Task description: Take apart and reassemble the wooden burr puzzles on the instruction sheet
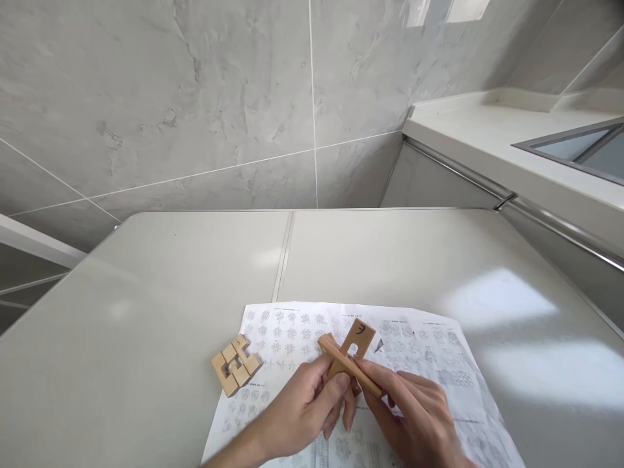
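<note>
Light brown wood fills both hands: a flat, notched wooden piece with a dark mark like a 3 stands tilted up, crossed by a long, flat wooden bar. The left hand grasps the wooden pieces from below and the left, its thumb pressed near the crossing; more wood shows between its fingers, too covered to make out. The right hand pinches the bar toward its lower right end, fingertips close to the notch. The joined pieces are held over the middle of a large, creased white paper sheet printed with rows of small grey diagrams. The sheet lies on the near part of a glossy, pale grey desk, well apart from the rounded far corners; a straight seam runs from the far edge down to the sheet's top edge. Straddling the sheet's left edge, partly on the bare desk, rests a flat cluster of blocky, light wooden pieces. Beyond the far edge rises a grey marbled tile wall, and a white counter stands past the right edge.
</note>
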Demonstrator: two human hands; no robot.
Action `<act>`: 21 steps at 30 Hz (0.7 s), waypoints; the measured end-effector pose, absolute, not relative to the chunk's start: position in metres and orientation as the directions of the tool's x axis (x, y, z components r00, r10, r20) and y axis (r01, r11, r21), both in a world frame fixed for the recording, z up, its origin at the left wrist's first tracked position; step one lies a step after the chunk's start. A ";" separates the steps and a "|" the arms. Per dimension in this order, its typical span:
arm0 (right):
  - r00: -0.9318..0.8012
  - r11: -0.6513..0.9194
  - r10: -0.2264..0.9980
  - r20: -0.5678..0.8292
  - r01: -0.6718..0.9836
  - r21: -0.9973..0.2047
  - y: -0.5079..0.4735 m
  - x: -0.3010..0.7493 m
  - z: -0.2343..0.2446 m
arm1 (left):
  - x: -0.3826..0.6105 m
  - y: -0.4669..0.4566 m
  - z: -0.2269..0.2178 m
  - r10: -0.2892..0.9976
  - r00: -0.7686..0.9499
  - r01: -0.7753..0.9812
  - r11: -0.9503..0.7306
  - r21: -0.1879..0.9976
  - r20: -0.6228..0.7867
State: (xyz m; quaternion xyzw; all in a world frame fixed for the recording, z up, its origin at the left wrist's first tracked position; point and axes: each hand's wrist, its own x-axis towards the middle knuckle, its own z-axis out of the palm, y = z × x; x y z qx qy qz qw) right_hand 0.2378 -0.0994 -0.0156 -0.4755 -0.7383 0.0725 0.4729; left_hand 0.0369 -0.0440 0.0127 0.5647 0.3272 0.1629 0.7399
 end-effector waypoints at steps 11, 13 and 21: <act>-0.051 0.345 0.893 0.447 0.715 -0.608 -0.097 0.234 -0.025 | 0.033 -0.037 0.006 0.849 0.498 -0.098 0.256 0.962 -0.175; -0.082 0.327 0.914 0.398 0.730 -0.600 -0.098 0.233 -0.028 | 0.033 -0.036 0.004 0.886 0.431 -0.108 0.240 0.965 -0.172; -0.153 0.335 0.930 0.334 0.724 -0.603 -0.100 0.227 -0.036 | 0.036 -0.035 0.008 0.894 0.396 -0.064 0.254 0.965 -0.209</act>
